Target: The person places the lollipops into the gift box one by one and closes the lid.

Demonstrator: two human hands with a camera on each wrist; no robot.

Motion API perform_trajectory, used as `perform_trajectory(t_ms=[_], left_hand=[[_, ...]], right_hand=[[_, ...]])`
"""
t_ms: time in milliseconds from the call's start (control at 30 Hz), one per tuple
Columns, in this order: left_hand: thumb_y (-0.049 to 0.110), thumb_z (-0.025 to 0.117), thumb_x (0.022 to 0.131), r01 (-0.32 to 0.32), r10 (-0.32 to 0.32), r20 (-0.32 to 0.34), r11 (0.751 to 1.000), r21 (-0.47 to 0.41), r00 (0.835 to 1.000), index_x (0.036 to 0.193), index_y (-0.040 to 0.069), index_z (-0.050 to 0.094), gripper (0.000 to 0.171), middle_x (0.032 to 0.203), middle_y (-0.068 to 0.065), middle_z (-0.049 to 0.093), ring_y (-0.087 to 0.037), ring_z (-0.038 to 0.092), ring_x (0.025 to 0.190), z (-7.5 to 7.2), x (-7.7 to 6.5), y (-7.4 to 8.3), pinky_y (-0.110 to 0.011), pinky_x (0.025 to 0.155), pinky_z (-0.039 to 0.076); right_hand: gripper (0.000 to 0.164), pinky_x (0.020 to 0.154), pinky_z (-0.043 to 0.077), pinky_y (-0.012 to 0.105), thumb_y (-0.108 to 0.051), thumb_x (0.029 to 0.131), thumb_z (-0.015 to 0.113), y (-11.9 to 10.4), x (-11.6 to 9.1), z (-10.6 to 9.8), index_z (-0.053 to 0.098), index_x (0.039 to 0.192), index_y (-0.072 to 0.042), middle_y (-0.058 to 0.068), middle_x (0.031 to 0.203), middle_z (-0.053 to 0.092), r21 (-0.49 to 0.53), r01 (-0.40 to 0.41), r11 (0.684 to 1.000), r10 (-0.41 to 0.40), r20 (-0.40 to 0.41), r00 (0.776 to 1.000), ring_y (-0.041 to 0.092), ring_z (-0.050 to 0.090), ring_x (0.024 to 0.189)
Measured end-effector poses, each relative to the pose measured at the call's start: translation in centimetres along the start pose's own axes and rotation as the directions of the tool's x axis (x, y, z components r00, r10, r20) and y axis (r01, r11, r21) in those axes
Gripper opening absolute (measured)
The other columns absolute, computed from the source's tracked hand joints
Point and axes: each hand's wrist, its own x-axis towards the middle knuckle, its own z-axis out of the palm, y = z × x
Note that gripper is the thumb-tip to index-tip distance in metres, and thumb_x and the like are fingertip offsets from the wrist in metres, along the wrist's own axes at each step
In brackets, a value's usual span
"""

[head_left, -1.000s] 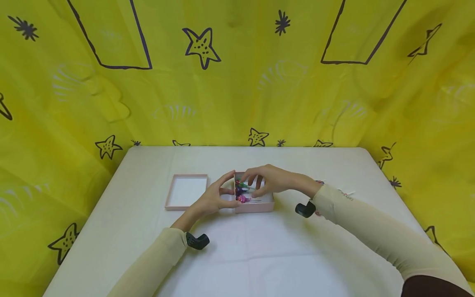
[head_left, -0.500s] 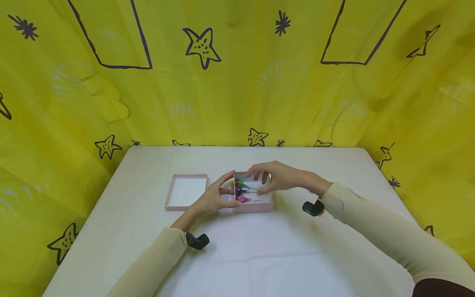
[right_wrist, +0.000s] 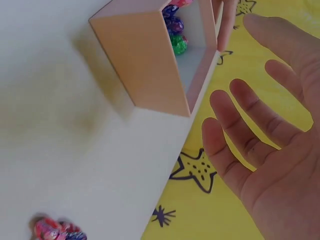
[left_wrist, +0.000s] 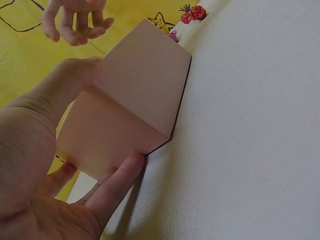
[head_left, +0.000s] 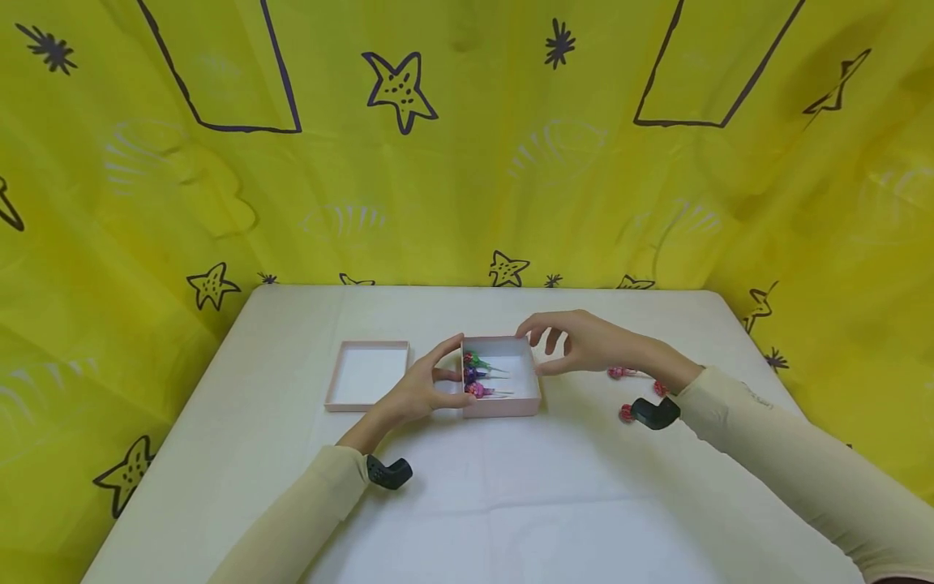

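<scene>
A pale pink open-topped box (head_left: 503, 408) stands on the table in the head view. Along its left inner side lie a green lollipop (head_left: 473, 359), a purple lollipop (head_left: 471, 375) and a pink lollipop (head_left: 477, 391), their sticks pointing right. My left hand (head_left: 417, 392) holds the box at its left side, thumb near the front corner and forefinger at the back corner. In the left wrist view the thumb lies on the box's upper edge. My right hand (head_left: 591, 341) hovers by the box's right edge; its fingers are loosely bent, with nothing between them.
A shallow pink-rimmed lid (head_left: 368, 375) with a white inside lies left of the box. Loose red-wrapped lollipops (head_left: 626, 413) lie on the table (head_left: 511, 519) at the right, partly hidden by the right wrist. A yellow patterned curtain (head_left: 467, 162) hangs behind the table.
My right hand has moved out of the box to the right, uncovering its inside and the lollipops. Loose lollipops show beside the right wrist. The left hand and the box stay put.
</scene>
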Motion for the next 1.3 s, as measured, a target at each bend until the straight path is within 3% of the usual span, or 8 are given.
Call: perform_trajectory(t_ms=[300, 500, 667, 800, 967, 1300], left_hand=[[0.015, 0.087, 0.083, 0.004, -0.004, 0.005, 1.000, -0.008, 1.000, 0.165, 0.020, 0.024, 0.103, 0.168, -0.003, 0.025, -0.032, 0.059, 0.126, 0.1, -0.1, 0.0, -0.046, 0.098, 0.052], [0.015, 0.087, 0.083, 0.006, -0.006, 0.008, 1.000, -0.004, 1.000, 0.165, 0.021, 0.024, 0.103, 0.169, -0.003, 0.025, -0.032, 0.059, 0.126, 0.2, -0.1, 0.0, -0.047, 0.099, 0.052], [0.016, 0.088, 0.083, 0.003, -0.003, 0.012, 1.000, 0.009, 1.000, 0.165, 0.021, 0.024, 0.104, 0.168, -0.003, 0.025, -0.032, 0.059, 0.126, 0.0, -0.1, 0.1, -0.044, 0.096, 0.053], [0.017, 0.088, 0.083, 0.003, -0.003, 0.013, 1.000, 0.021, 1.000, 0.165, 0.021, 0.024, 0.104, 0.168, -0.003, 0.025, -0.031, 0.060, 0.125, -0.1, 0.0, 0.1, -0.043, 0.095, 0.054], [0.017, 0.088, 0.083, 0.003, -0.003, 0.003, 1.000, 0.030, 1.000, 0.165, 0.020, 0.024, 0.104, 0.168, -0.004, 0.026, -0.031, 0.061, 0.124, -0.2, 0.1, 0.1, -0.044, 0.095, 0.054], [0.016, 0.088, 0.083, 0.012, -0.012, 0.000, 1.000, 0.017, 1.000, 0.165, 0.022, 0.025, 0.104, 0.168, -0.003, 0.025, -0.030, 0.061, 0.124, -0.1, 0.1, 0.1, -0.044, 0.096, 0.054]], right_hand=[[0.053, 0.079, 0.058, 0.040, -0.026, 0.087, 0.085, 1.8, -4.1, -0.4, 0.062, 0.134, -0.022, -0.002, 0.114, 0.067, 0.006, -0.052, 0.999, 0.053, -0.049, 0.997, 0.023, 0.065, 0.099], [0.049, 0.076, 0.057, 0.032, -0.024, 0.088, 0.084, 3.3, -7.0, -0.1, 0.062, 0.132, -0.022, -0.002, 0.110, 0.066, 0.011, -0.105, 0.994, 0.105, -0.091, 0.990, 0.019, 0.062, 0.089], [0.049, 0.077, 0.056, 0.030, -0.018, 0.089, 0.082, 4.6, -9.2, 0.6, 0.061, 0.133, -0.022, 0.003, 0.107, 0.065, 0.013, -0.135, 0.991, 0.135, -0.116, 0.984, 0.020, 0.062, 0.092], [0.053, 0.077, 0.056, 0.031, -0.012, 0.087, 0.083, 5.9, -10.6, 1.4, 0.061, 0.135, -0.019, 0.010, 0.115, 0.067, 0.036, -0.132, 0.991, 0.135, -0.130, 0.982, 0.022, 0.064, 0.096], [0.055, 0.078, 0.056, 0.031, -0.019, 0.087, 0.084, 7.1, -11.9, 2.2, 0.061, 0.136, -0.012, 0.011, 0.130, 0.065, 0.035, -0.163, 0.986, 0.166, -0.108, 0.980, 0.019, 0.065, 0.094], [0.044, 0.073, 0.055, 0.028, -0.003, 0.087, 0.080, 8.6, -13.6, 3.3, 0.065, 0.128, -0.010, 0.008, 0.119, 0.067, 0.024, -0.089, 0.996, 0.091, -0.114, 0.989, 0.014, 0.064, 0.089]])
